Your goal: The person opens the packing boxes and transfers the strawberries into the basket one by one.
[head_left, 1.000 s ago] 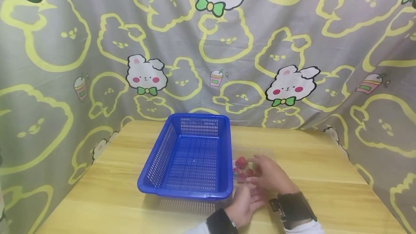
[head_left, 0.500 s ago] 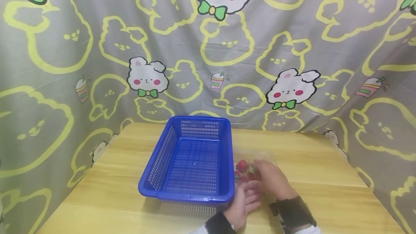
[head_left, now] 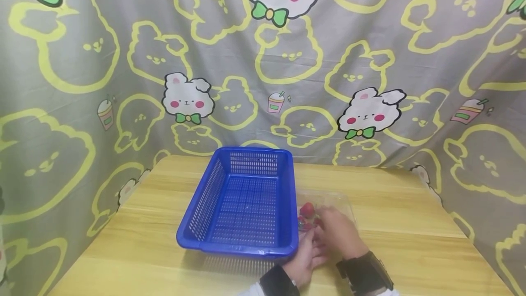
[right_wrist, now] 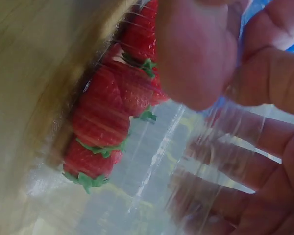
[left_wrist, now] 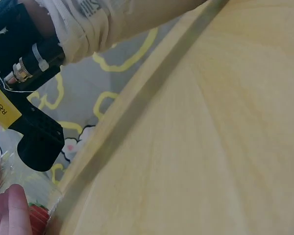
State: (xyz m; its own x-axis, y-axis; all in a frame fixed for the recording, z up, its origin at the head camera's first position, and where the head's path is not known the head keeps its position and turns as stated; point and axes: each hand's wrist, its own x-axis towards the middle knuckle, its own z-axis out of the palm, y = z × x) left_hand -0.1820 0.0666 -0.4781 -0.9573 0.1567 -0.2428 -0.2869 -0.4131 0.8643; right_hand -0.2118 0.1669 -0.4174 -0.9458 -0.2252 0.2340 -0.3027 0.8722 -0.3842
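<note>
Red strawberries (head_left: 307,209) with green leaves lie in a clear plastic box (head_left: 343,198) beside the basket. My right hand (head_left: 339,232) reaches over the box from the right, its fingertips hidden in the head view. In the right wrist view the right hand's fingers (right_wrist: 250,161) hang behind a clear plastic wall, apart from the strawberries, with nothing visible between them. My left hand (head_left: 303,259) is at the box's near side, by the basket's corner, fingers nearly straight and pointing at the right hand. In the left wrist view its fingertips (left_wrist: 17,210) are close to a strawberry (left_wrist: 38,218).
A blue plastic basket (head_left: 236,250) with slotted walls stands left of the box, holding nothing visible. Both are on a light wooden table (head_left: 411,223). A grey patterned curtain (head_left: 304,90) encloses the table's back and sides. Each wrist wears a black band (head_left: 365,272).
The right hand has moved down and nearer the left hand, covering more of the strawberries. The left hand's fingers have turned up towards the box. The basket stays in place.
</note>
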